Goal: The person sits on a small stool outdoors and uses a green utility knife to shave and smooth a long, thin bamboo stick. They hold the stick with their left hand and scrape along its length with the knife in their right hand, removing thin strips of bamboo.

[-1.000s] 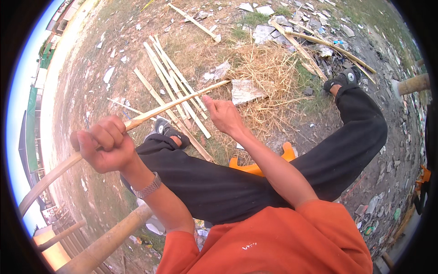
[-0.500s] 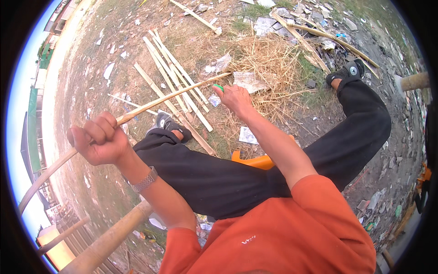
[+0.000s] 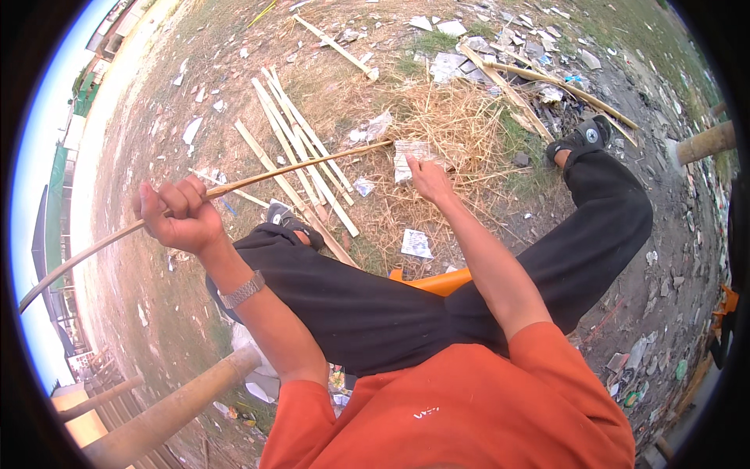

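I see a long thin bamboo strip (image 3: 234, 187) running from lower left of the view up to approx. the centre, a bit bent, its far tip near a scrap of paper (image 3: 410, 156) on the dry straw (image 3: 461, 125). My left hand (image 3: 181, 215) is clamped around the strip, fist fully closed, knuckles up, w/ a metal wristwatch (image 3: 242, 289) on the wrist. My right hand (image 3: 426, 178) is stretched out past the strip's far tip, over the straw, palm side hidden; if it grips something or only touches the strip's end, I cannot tell. The two hands are well apart, each at a different part of the strip.

Behind the strip, a bundle of split bamboo slats (image 3: 301, 160) lies flat on the ground, approx. parallel, going up-left to down-right. One more slat (image 3: 336, 47) lies alone further up. To the right are longer curved bamboo poles (image 3: 562, 86) among rubbish and paper bits.

Below the hands I see legs in black trousers (image 3: 375, 305), crossed, w/ a dark shoe (image 3: 582, 137) at upper right and another shoe (image 3: 285, 219) just beside the slats. An orange seat (image 3: 433, 280) shows between the legs. An orange shirt (image 3: 469, 406) fills the lower part. A thick round pole (image 3: 164, 410) crosses the lower left corner.
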Demonstrator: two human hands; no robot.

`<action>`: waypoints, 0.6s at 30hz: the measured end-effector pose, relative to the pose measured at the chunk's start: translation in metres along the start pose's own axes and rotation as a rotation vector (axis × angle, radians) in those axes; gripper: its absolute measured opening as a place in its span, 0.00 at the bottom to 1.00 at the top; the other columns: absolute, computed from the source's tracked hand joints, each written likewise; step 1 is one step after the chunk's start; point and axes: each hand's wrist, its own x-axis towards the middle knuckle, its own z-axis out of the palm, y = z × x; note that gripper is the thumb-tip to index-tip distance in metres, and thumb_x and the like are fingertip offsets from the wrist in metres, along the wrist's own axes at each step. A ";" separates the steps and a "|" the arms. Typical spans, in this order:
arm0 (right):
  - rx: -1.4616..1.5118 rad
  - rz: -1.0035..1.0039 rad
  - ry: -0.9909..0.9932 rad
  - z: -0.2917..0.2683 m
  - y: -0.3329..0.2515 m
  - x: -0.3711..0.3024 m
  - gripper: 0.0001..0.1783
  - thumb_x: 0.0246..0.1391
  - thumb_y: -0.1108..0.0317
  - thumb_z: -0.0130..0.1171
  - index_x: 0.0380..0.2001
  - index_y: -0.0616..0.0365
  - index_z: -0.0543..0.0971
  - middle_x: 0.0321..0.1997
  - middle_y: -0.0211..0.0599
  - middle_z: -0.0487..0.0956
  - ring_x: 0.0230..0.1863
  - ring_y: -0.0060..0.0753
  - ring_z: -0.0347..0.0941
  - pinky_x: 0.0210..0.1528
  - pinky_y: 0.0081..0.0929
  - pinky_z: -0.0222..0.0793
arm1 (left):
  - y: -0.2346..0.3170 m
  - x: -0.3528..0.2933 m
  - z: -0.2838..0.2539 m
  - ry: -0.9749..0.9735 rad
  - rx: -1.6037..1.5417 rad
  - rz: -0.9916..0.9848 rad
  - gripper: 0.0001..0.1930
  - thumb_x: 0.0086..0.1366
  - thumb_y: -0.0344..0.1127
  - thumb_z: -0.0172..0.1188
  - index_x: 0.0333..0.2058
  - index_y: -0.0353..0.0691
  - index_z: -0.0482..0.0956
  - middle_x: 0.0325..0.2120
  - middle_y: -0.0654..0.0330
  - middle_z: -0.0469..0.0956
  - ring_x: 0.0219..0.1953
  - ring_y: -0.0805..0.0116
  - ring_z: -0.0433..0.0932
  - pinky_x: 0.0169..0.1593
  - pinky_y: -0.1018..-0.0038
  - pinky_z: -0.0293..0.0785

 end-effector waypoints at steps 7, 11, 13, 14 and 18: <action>0.054 -0.176 -0.056 0.038 -0.056 -0.005 0.42 0.61 0.39 0.28 0.22 0.68 0.78 0.25 0.60 0.76 0.32 0.56 0.75 0.40 0.50 0.68 | 0.001 0.000 0.006 -0.054 0.012 0.005 0.16 0.67 0.33 0.42 0.20 0.51 0.51 0.05 0.71 0.46 0.07 0.81 0.40 0.15 0.77 0.42; -0.110 -0.204 0.028 0.042 -0.049 -0.003 0.41 0.62 0.40 0.29 0.25 0.67 0.80 0.28 0.63 0.77 0.36 0.59 0.76 0.40 0.48 0.70 | 0.001 -0.005 0.001 -0.115 -0.018 0.008 0.15 0.68 0.33 0.39 0.20 0.50 0.52 0.05 0.72 0.46 0.07 0.81 0.40 0.14 0.77 0.42; -0.212 -0.266 0.045 0.038 -0.047 -0.002 0.39 0.62 0.40 0.31 0.24 0.64 0.80 0.27 0.58 0.78 0.35 0.56 0.77 0.37 0.45 0.72 | 0.003 -0.007 0.001 -0.122 -0.006 -0.031 0.17 0.68 0.34 0.41 0.18 0.51 0.51 0.05 0.71 0.45 0.08 0.81 0.39 0.17 0.77 0.42; -0.255 -0.310 0.099 0.037 -0.045 0.003 0.39 0.62 0.40 0.31 0.24 0.64 0.80 0.27 0.57 0.78 0.34 0.55 0.77 0.37 0.45 0.72 | 0.004 -0.004 0.003 -0.139 -0.010 -0.046 0.19 0.68 0.35 0.41 0.17 0.51 0.51 0.06 0.71 0.45 0.09 0.81 0.39 0.18 0.76 0.42; -0.326 -0.399 0.218 0.046 -0.038 0.020 0.38 0.61 0.39 0.32 0.26 0.62 0.79 0.26 0.54 0.78 0.32 0.52 0.77 0.36 0.44 0.73 | 0.000 0.002 0.001 -0.068 -0.001 -0.029 0.19 0.68 0.35 0.42 0.16 0.51 0.51 0.06 0.71 0.45 0.09 0.80 0.39 0.18 0.76 0.41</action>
